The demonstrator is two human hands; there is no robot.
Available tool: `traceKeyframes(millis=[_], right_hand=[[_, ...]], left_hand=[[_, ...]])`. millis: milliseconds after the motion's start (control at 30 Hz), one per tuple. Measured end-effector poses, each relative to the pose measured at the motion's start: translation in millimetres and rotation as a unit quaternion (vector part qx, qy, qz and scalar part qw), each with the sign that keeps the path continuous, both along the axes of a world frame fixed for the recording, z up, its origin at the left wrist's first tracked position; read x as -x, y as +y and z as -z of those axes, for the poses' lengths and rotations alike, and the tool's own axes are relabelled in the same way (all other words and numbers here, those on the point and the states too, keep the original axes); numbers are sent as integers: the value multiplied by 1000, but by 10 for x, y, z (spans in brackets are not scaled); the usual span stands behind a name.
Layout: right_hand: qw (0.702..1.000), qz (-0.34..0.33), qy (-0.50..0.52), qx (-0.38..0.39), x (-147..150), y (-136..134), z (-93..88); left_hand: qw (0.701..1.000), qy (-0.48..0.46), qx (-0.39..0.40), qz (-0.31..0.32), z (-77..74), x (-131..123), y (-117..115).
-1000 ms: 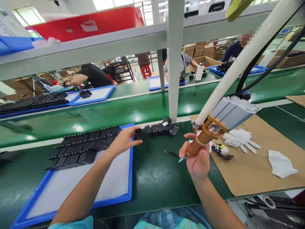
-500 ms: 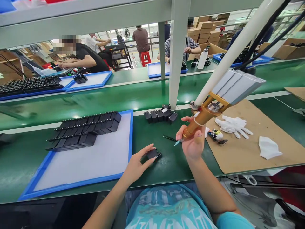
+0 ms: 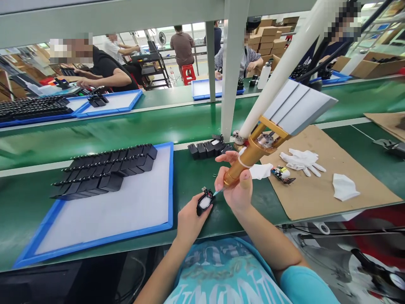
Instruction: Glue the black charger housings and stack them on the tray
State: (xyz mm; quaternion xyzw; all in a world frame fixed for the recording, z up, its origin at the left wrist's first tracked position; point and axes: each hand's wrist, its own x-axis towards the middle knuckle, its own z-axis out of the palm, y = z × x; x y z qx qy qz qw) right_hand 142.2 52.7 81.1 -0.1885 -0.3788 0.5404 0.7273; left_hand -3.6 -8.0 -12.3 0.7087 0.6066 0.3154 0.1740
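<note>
My left hand [image 3: 190, 217] is closed around a small black plug casing [image 3: 205, 201], held open side up near the table's front edge. My right hand [image 3: 236, 188] grips a gold-coloured dispensing tool [image 3: 245, 160] that hangs from a white tube [image 3: 284, 63]. The tool's thin tip points at the casing and almost touches it. A short row of loose black casings [image 3: 207, 149] lies by the grey post. Several rows of the same black casings [image 3: 104, 169] sit on a white tray with a blue rim [image 3: 171, 185] to the left.
Brown cardboard sheet [image 3: 319, 177] on the right holds white gloves [image 3: 302, 160], a folded cloth [image 3: 343, 187] and a small circuit board [image 3: 281, 173]. A grey post [image 3: 230, 71] rises behind. A green conveyor [image 3: 126, 131] runs across; other people work at benches beyond.
My left hand reached to the loose casings, brought one back toward me and turned it open side up. My right hand lowered the tool's tip to it.
</note>
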Motion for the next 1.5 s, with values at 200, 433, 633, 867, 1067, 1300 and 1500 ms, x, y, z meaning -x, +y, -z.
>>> traceKeyframes(millis=[200,433,633,867,1067,1300,1500], right_hand=[[1000,-12,10,-20,28,-18,-2],[999,2,-10,-39,54,-51,-12],[1000,5,-12,-7,80,-78,-65],[1000,1,-13,-7,137,-124,-101],[1000,-8,0,-18,229,-161,-140],[999,-30,-1,-23,265,-198,-173],[1000,-5,-17,-12,271,-183,-184]], left_hand=[[1000,-13,-24,3,-194,-18,-22],[999,-26,-31,-1,-274,-6,-59],[999,-28,-32,-9,-286,1,-77],[998,-34,-51,-21,-212,-20,-56],[996,-65,-64,-13,-197,-105,-12],[991,-98,-93,-3,-169,-135,17],[993,-84,-87,15,-182,-105,26]])
